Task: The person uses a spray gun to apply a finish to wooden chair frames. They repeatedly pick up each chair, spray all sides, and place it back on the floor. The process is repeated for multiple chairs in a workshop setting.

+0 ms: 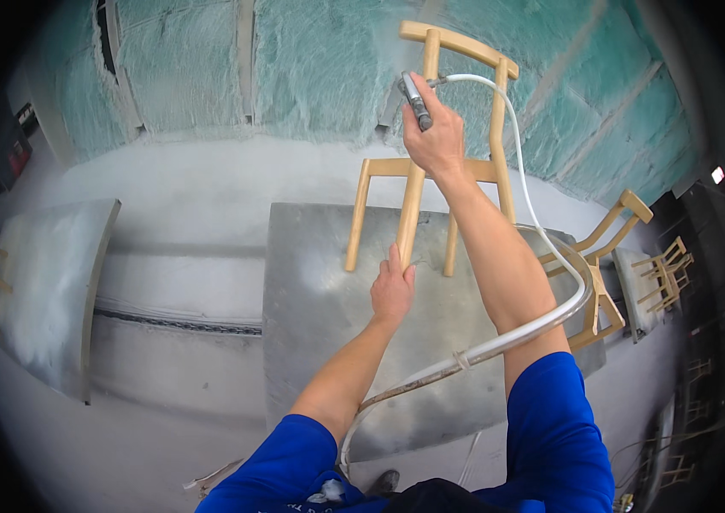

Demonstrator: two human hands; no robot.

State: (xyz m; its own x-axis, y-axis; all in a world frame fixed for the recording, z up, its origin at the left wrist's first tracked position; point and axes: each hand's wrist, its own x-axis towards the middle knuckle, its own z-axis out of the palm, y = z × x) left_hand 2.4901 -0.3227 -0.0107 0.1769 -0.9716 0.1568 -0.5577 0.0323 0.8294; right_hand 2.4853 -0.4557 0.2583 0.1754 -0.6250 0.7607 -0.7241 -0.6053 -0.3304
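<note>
Our left hand (392, 286) grasps the chair (411, 205), at one o'clock, by a leg; our right hand (437, 141) grips a gun (416, 101). Work seems under way; how much is done, we cannot tell. A second chair (636, 206) stands at three o'clock.

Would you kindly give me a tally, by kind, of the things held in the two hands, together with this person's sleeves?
Spray gun, in the right grip: 1
Wooden chair frame, in the left grip: 1
Blue sleeves: 2
Total: 4
</note>
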